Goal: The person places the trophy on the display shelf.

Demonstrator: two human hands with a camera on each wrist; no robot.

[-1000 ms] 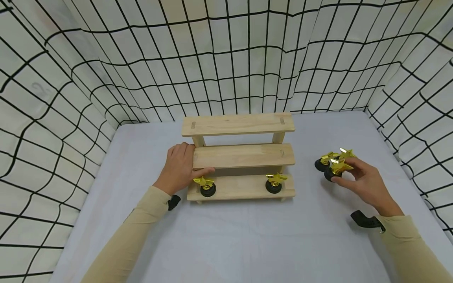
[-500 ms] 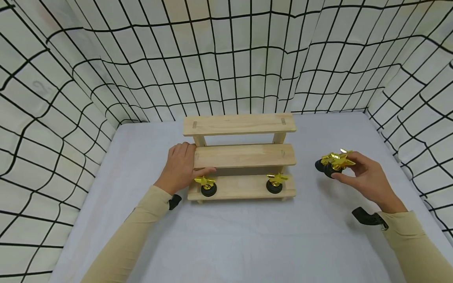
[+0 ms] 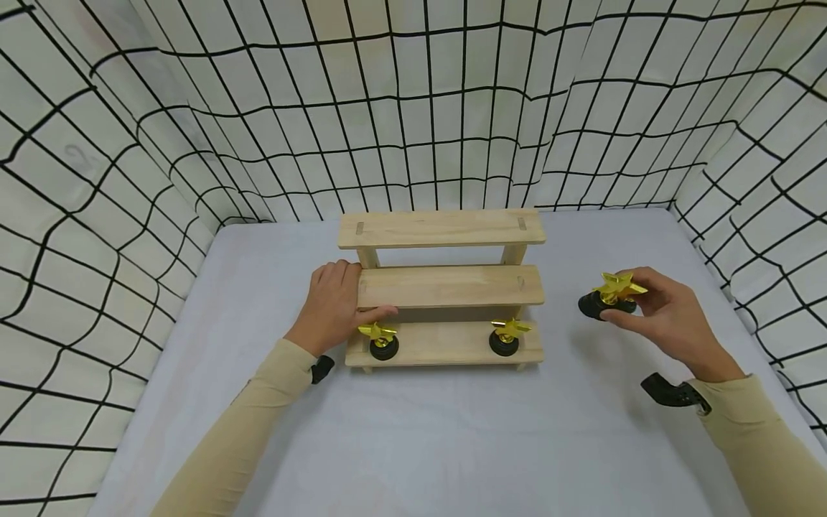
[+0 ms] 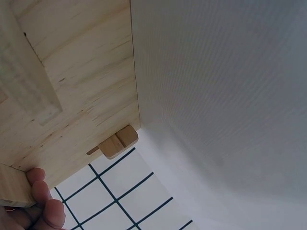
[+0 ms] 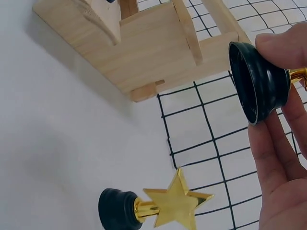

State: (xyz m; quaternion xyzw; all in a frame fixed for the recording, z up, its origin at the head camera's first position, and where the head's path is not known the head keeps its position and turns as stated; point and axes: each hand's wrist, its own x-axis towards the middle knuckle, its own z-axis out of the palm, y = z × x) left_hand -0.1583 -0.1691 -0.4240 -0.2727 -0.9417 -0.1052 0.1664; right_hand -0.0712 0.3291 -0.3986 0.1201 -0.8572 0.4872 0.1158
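Note:
A stepped wooden shelf (image 3: 450, 287) with three tiers stands on the white-covered table. My left hand (image 3: 329, 305) grips the left end of its middle tier; the wrist view shows fingertips (image 4: 53, 213) curled under the board. On the bottom tier stand two gold star trophies with black bases, one trophy (image 3: 382, 341) at the left and another trophy (image 3: 507, 337) at the right. Right of the shelf, my right hand (image 3: 668, 316) holds a star trophy (image 5: 261, 84) between thumb and fingers, base tilted. Another star trophy (image 5: 175, 203) stands on the table close by, overlapped in the head view.
Black grid netting (image 3: 452, 108) over white walls rises behind the table and along both sides. White cloth (image 3: 452, 438) covers the table in front of the shelf. Black wrist mounts (image 3: 672, 393) hang below the cuffs.
My right hand has lifted slightly and turned with its trophy, so the stars beside it now overlap more. The left hand keeps its grip on the shelf; the whole head view has shifted slightly.

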